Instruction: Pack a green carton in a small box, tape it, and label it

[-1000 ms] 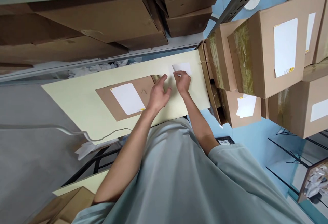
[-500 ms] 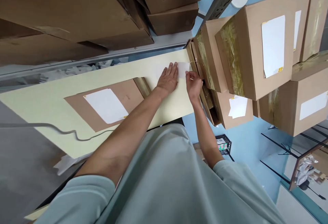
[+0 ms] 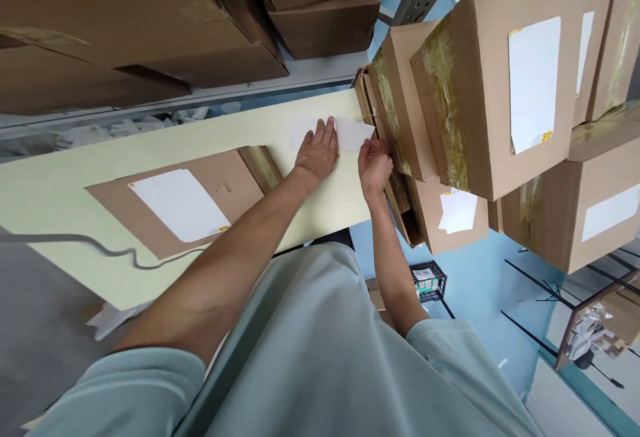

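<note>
Fingers of my right hand (image 3: 374, 169) are curled and pinched on the right corner of a white label sheet (image 3: 353, 134), approx. centre of the frame, a bit above the middle. My left hand (image 3: 317, 151) lies flat on the same sheet, fingers spread and straight, holding nothing, just pressing the paper down on the pale yellow tabletop (image 3: 160, 147). The sheet's left part shows faint white past my left fingertips; its right tip sticks out towards the table's right edge.

Just right of my right hand, touching the table's end, a flattened carton (image 3: 373, 100) stands on edge w/ yellowed tape along it. Behind it, upper right of the frame, sits a big taped box (image 3: 480, 97) w/ a white label (image 3: 533, 83) on its face. Below that, a smaller box (image 3: 453, 213) w/ a loose white label, and another box (image 3: 585, 213) at the right edge.

Left of centre on the table lies a flat brown cardboard piece (image 3: 235, 187) carrying a white label (image 3: 177, 203) w/ a small yellow mark at its corner. A grey cable (image 3: 100, 247) snakes across the table at the left edge. Upper left of the frame is filled w/ dark brown cartons (image 3: 150, 17) on a shelf. Bottom of the frame: my grey-green shirt (image 3: 325, 357). Lower right, on the blue floor (image 3: 480, 277), a small black crate (image 3: 427, 279).
</note>
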Demonstrator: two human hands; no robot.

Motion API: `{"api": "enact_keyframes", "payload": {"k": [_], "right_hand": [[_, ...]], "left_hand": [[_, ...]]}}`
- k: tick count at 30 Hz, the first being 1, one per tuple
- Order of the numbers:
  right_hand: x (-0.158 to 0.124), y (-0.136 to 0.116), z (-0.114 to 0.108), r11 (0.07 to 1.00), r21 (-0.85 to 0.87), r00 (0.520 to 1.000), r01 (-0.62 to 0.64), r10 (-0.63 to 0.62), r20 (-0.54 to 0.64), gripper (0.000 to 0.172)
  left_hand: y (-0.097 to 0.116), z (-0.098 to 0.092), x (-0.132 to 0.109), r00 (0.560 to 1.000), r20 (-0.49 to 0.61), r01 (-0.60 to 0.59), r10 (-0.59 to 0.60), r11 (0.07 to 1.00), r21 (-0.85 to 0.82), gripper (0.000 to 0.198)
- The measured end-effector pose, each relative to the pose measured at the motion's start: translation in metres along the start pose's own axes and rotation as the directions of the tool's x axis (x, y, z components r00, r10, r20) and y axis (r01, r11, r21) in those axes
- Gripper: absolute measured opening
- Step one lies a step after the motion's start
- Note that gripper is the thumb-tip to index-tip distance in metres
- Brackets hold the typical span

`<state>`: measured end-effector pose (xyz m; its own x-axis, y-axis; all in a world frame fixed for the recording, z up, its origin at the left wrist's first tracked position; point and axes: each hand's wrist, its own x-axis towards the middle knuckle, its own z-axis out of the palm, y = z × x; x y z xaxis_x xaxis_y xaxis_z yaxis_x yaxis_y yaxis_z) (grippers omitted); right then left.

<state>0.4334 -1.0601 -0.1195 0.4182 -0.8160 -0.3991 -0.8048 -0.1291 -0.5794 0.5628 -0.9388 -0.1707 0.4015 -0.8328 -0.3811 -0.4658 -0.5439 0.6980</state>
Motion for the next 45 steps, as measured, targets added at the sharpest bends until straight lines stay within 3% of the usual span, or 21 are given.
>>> {"api": "enact_keyframes", "payload": {"k": [4, 7, 12, 17, 21, 24, 26, 29, 33, 35, 37, 39, 40, 43, 45], "right_hand": [[-0.004, -0.002, -0.002, 1.000, -0.012, 1.000, -0.012, 0.012, 0.003, 0.036], [-0.012, -0.004, -0.008, 0.998, -0.054, 0.997, -0.018, 0.014, -0.069, 0.026], [-0.046, 0.008, -0.022, 0.998, -0.045, 0.982, -0.047, 0.038, -0.182, 0.024], [-0.102, 0.026, -0.030, 0.992, 0.128, 0.961, -0.004, 0.039, -0.275, 0.047], [-0.129, 0.023, -0.038, 0.977, 0.161, 0.949, 0.140, -0.086, -0.304, 0.061], [-0.136, 0.005, -0.042, 0.946, 0.103, 0.919, 0.307, -0.267, -0.292, 0.055], [-0.144, -0.012, -0.039, 0.894, 0.065, 0.884, 0.442, -0.423, -0.199, 0.045], [-0.169, -0.038, -0.024, 0.763, 0.051, 0.762, 0.644, -0.646, 0.049, 0.032], [-0.216, -0.059, -0.004, 0.558, 0.090, 0.514, 0.825, -0.806, 0.293, 0.028], [-0.235, -0.065, 0.002, 0.492, 0.116, 0.431, 0.863, -0.836, 0.339, 0.026], [-0.247, -0.072, 0.005, 0.461, 0.141, 0.389, 0.876, -0.848, 0.359, 0.022], [-0.251, -0.080, 0.008, 0.468, 0.157, 0.398, 0.870, -0.853, 0.338, 0.016], [-0.251, -0.086, 0.009, 0.490, 0.159, 0.428, 0.857, -0.849, 0.310, 0.015], [-0.244, -0.104, 0.008, 0.631, 0.206, 0.595, 0.748, -0.775, 0.215, 0.022], [-0.238, -0.116, 0.004, 0.742, 0.301, 0.695, 0.599, -0.668, 0.266, 0.039]], "left_hand": [[0.008, -0.004, -0.010, 0.998, 0.043, 0.046, -0.053, 0.989, 0.142, 0.090], [0.017, -0.012, -0.015, 0.988, 0.108, 0.076, -0.108, 0.961, 0.265, 0.088], [0.022, -0.011, -0.017, 0.987, 0.128, 0.062, -0.101, 0.959, 0.277, 0.085], [0.009, -0.009, -0.001, 0.995, 0.040, 0.090, -0.092, 0.994, 0.059, 0.085], [0.017, -0.033, -0.003, 0.961, -0.175, 0.153, -0.212, 0.942, -0.300, 0.067], [0.050, -0.053, -0.055, 0.944, -0.247, 0.046, -0.219, 0.829, -0.557, 0.065], [0.074, -0.061, -0.109, 0.961, -0.171, 0.012, -0.217, 0.651, -0.759, 0.076], [0.095, -0.068, -0.189, 0.934, -0.143, 0.009, -0.327, 0.423, -0.906, 0.068], [0.081, -0.081, -0.261, 0.831, -0.133, -0.055, -0.540, 0.159, -0.986, 0.063], [0.067, -0.089, -0.288, 0.789, -0.146, -0.104, -0.596, 0.105, -0.989, 0.064], [0.056, -0.095, -0.313, 0.751, -0.155, -0.114, -0.642, 0.105, -0.988, 0.064], [0.047, -0.100, -0.337, 0.713, -0.163, -0.094, -0.682, 0.138, -0.986, 0.064], [0.042, -0.102, -0.348, 0.700, -0.171, -0.080, -0.693, 0.162, -0.984, 0.063], [0.028, -0.111, -0.376, 0.716, -0.187, -0.024, -0.672, 0.244, -0.969, 0.059], [0.017, -0.119, -0.389, 0.760, -0.186, 0.014, -0.622, 0.302, -0.953, 0.055]]}}
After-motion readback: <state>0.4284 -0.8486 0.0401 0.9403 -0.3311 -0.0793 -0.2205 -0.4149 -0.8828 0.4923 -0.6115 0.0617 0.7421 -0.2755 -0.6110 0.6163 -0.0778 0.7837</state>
